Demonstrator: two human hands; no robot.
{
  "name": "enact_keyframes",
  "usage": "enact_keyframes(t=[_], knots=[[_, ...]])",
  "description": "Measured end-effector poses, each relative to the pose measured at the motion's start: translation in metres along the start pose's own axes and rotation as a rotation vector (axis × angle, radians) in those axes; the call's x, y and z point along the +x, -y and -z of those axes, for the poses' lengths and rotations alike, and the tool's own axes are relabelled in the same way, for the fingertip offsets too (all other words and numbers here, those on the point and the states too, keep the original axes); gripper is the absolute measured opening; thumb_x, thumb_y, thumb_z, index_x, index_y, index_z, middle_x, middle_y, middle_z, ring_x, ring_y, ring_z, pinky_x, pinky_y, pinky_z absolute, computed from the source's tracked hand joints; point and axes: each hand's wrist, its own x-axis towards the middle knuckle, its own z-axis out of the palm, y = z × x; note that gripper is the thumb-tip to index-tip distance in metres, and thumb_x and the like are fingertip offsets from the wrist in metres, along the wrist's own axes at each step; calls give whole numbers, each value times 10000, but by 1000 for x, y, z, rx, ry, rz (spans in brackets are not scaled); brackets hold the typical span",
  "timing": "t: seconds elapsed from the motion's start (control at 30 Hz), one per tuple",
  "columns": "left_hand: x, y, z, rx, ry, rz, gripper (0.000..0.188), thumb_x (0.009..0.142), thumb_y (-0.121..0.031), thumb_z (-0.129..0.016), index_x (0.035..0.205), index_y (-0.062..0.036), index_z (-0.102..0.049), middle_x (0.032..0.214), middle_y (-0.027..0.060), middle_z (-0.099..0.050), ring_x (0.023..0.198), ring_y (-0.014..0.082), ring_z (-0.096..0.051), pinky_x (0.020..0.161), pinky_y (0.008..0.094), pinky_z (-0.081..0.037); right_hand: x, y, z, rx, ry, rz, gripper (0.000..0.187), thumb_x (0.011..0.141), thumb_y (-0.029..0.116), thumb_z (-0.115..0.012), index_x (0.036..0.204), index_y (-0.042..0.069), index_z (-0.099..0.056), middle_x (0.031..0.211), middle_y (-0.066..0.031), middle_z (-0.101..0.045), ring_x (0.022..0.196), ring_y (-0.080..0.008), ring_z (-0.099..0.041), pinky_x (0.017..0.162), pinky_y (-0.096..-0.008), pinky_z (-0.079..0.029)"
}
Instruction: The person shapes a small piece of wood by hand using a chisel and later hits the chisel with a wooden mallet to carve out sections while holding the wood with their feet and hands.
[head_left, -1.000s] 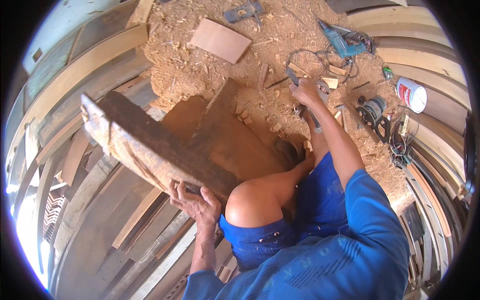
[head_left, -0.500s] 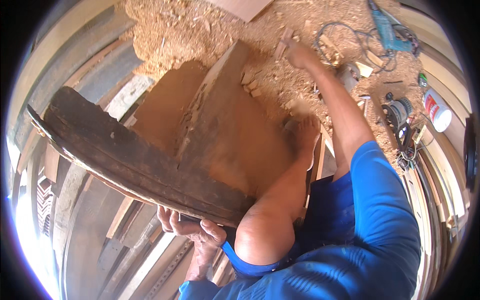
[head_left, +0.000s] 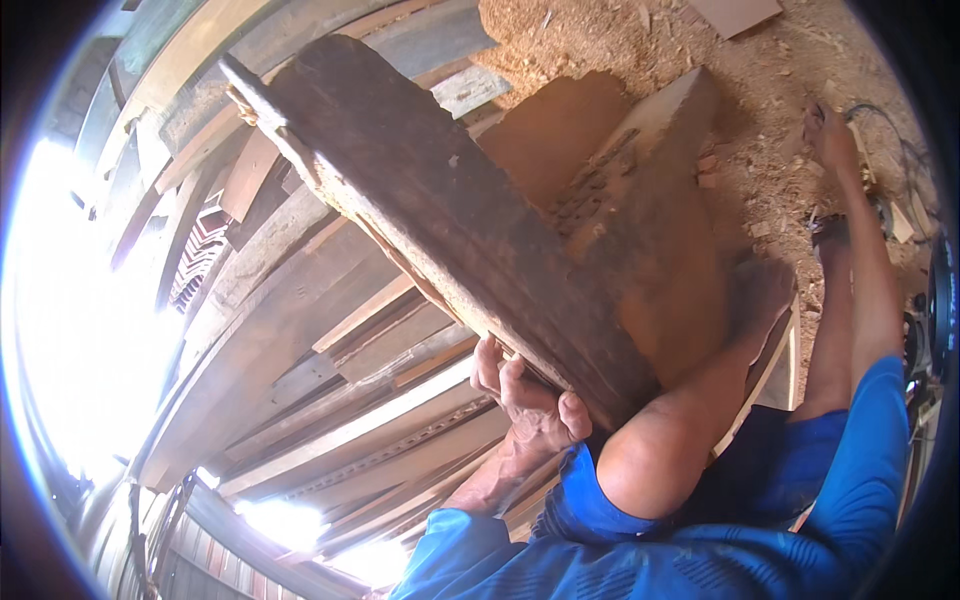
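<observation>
A large, dark, weathered wooden piece (head_left: 440,190) slants across the middle, its pale rough edge facing the lower left. My left hand (head_left: 530,402) grips that edge near its lower end, fingers curled over the wood, close to my bent knee (head_left: 655,465). A second thick board (head_left: 640,180) with a chipped side runs crosswise from it, with a dusty brown surface on either side. My right arm stretches to the upper right, over the sawdust. The right hand (head_left: 832,138) is closed there; what its fingers hold is too small to make out.
Many stacked planks (head_left: 330,330) lie to the left and below the dark wood. Sawdust and chips (head_left: 600,40) cover the ground at the top. A flat board (head_left: 738,14) lies at the top right, and a cable (head_left: 885,118) loops beyond my right hand.
The view has swung left, so everything sits farther right in the picture. My left hand keeps its grip on the wood. The right hand was at a small reddish wood piece on the sawdust.
</observation>
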Motion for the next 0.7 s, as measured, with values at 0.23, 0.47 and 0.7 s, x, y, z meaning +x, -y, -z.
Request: enact_keyframes(t=[0.23,0.47,0.7], knots=[[10,-14,11,128,44,-69,644,825,-358,-530,1282,42,-316,1347,363,-273,1198,457,-299,1008,571,-229,-108,-33,68,367,-170,-3,237,860,235,-635,972,40,-560,762,-57,-563,676,-176,-570,649,-342,-465],[-5,-29,27,213,25,18,651,837,-348,-583,1290,61,-354,1395,326,-287,1254,472,-297,1022,580,-241,-293,63,154,837,-204,-46,316,800,249,-728,909,120,-461,722,32,-486,559,-75,-467,471,-255,-387],[-38,-42,45,-117,-157,94,484,886,-331,-578,1218,13,-508,1365,295,-389,1242,451,-364,1040,580,-264,-514,178,192,791,-434,268,449,743,244,-765,1053,22,-528,857,-31,-566,762,-126,-548,698,-306,-478]])
